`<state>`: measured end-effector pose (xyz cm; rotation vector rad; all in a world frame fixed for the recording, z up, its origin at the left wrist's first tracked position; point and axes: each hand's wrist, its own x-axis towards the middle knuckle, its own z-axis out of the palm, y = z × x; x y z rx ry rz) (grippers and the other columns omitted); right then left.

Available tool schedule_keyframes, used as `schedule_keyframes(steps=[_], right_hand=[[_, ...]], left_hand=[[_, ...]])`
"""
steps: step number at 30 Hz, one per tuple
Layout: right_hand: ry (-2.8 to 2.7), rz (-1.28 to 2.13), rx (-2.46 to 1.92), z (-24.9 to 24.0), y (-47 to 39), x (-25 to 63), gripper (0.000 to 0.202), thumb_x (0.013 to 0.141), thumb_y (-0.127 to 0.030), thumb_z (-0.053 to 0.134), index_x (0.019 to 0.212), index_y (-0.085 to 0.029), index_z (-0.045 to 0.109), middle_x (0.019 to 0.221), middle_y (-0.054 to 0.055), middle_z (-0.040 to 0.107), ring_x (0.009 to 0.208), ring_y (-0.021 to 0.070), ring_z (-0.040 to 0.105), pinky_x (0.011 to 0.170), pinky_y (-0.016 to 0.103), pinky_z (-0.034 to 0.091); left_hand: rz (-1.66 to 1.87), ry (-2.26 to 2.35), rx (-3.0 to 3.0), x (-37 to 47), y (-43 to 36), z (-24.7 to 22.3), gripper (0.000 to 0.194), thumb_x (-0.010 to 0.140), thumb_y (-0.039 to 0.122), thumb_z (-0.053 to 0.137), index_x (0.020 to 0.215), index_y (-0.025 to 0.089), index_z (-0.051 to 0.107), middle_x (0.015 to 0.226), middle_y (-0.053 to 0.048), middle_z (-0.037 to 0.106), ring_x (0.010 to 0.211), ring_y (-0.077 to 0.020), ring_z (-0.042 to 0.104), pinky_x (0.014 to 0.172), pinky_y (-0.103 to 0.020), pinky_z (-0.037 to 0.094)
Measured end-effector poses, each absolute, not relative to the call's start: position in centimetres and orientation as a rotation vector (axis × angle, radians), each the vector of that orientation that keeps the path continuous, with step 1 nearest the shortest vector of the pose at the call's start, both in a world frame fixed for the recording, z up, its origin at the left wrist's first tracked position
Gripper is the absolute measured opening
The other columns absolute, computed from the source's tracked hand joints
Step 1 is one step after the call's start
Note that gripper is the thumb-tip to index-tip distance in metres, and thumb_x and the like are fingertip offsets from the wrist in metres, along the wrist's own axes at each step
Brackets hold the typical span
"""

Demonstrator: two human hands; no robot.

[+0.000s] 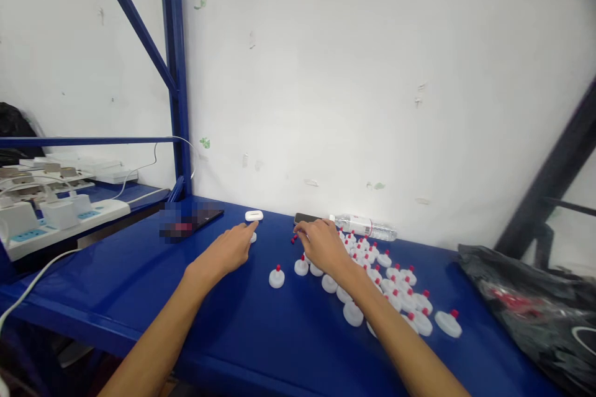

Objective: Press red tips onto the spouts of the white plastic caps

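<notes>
My left hand is over the blue table with its index finger stretched forward and the other fingers curled. A small white round cap, mostly hidden by the hand, shows at its fingertips. To the right, my right hand is bent down, thumb and index finger apart, close to small red tips on the table. Beneath and beside the right forearm stand many white round caps with red tips, partly covered by the arm. One such capped piece stands alone between my hands.
A white earbud case, a dark phone and a clear plastic bottle lie along the wall. Another dark, partly blurred object is at left. Power strips sit beyond the blue post; a black plastic bag lies right.
</notes>
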<state>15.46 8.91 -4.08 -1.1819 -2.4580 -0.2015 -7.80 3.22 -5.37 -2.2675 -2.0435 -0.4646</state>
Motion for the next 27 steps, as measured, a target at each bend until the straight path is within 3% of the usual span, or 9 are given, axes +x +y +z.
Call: schedule_keyframes(steps=[5,8,11,13,18,21,23,25,27], right_hand=[[-2.603,-0.204,-1.292,-3.7,13.2,13.9,0.011,0.089,-0.027,0.068,0.096,-0.024,0.076,0.097,0.007,0.078,0.099,0.0259,0.07,0.094,0.041,0.041],[-2.643,-0.201,-1.351,-4.1,14.5,12.6,0.012,0.081,-0.032,0.077,0.086,-0.021,0.077,0.094,0.01,0.077,0.096,0.0272,0.071,0.09,0.04,0.043],[-2.664,-0.211,-1.366,-4.6,14.7,11.9,0.005,0.082,-0.024,0.075,0.085,-0.02,0.076,0.094,0.011,0.077,0.095,0.026,0.071,0.09,0.039,0.043],[-2.678,-0.22,-1.342,-4.8,14.4,11.8,0.005,0.083,-0.018,0.072,0.083,-0.02,0.076,0.092,0.01,0.077,0.094,0.0249,0.071,0.091,0.039,0.042],[-2.676,-0.232,-1.193,-4.3,12.7,12.1,0.009,0.088,-0.017,0.067,0.089,-0.02,0.076,0.087,0.008,0.078,0.09,0.0227,0.072,0.088,0.034,0.043],[-2.648,-0.208,-1.086,-3.6,11.7,12.1,0.011,0.09,-0.018,0.065,0.093,-0.022,0.075,0.089,0.004,0.079,0.088,0.0195,0.072,0.077,0.027,0.045],[-2.624,-0.196,-1.036,-3.3,11.2,12.1,0.011,0.091,-0.017,0.065,0.093,-0.023,0.075,0.089,0.002,0.079,0.086,0.0183,0.072,0.075,0.026,0.045],[-2.602,-0.196,-1.004,-3.2,10.7,12.0,0.012,0.092,-0.017,0.065,0.093,-0.023,0.075,0.089,0.002,0.079,0.086,0.0187,0.072,0.078,0.027,0.044],[-2.59,-0.202,-0.982,-3.5,10.0,12.1,0.013,0.094,-0.018,0.063,0.094,-0.022,0.075,0.09,0.003,0.078,0.089,0.02,0.071,0.085,0.03,0.043]], left_hand=[[-0.439,-2.023,-2.316,-7.4,3.0,-5.6,0.043,0.094,0.018,0.044,0.134,0.016,0.059,0.136,-0.021,0.063,0.125,-0.036,0.06,0.099,-0.046,0.047],[-0.447,-2.021,-2.315,-7.2,2.8,-5.5,0.05,0.096,0.018,0.038,0.145,0.013,0.048,0.134,-0.022,0.064,0.125,-0.0366,0.06,0.098,-0.047,0.048],[-0.434,-2.035,-2.322,-7.2,2.6,-5.8,0.062,0.092,0.012,0.04,0.154,0.013,0.034,0.143,-0.023,0.056,0.124,-0.0376,0.06,0.096,-0.047,0.049],[-0.427,-2.023,-2.354,-7.2,2.5,-5.9,0.062,0.09,0.009,0.041,0.152,0.014,0.038,0.148,-0.022,0.052,0.126,-0.0362,0.06,0.098,-0.046,0.049],[-0.467,-1.94,-2.439,-6.7,2.5,-5.3,0.044,0.094,0.014,0.039,0.132,0.019,0.059,0.129,-0.015,0.068,0.121,-0.0302,0.063,0.098,-0.04,0.049],[-0.517,-1.921,-2.409,-6.2,2.3,-4.9,0.043,0.096,0.016,0.033,0.13,0.019,0.058,0.12,-0.015,0.071,0.11,-0.031,0.068,0.092,-0.042,0.051],[-0.539,-1.934,-2.357,-6.1,2.2,-4.9,0.05,0.095,0.015,0.033,0.143,0.017,0.046,0.138,-0.019,0.06,0.115,-0.0345,0.065,0.093,-0.047,0.051],[-0.511,-1.961,-2.369,-6.3,2.2,-5.3,0.065,0.091,0.012,0.041,0.155,0.016,0.029,0.159,-0.021,0.036,0.132,-0.0379,0.053,0.102,-0.051,0.046],[-0.45,-1.992,-2.459,-6.6,2.3,-5.8,0.077,0.086,0.008,0.045,0.158,0.016,0.022,0.166,-0.018,0.021,0.144,-0.0373,0.039,0.111,-0.052,0.039]])
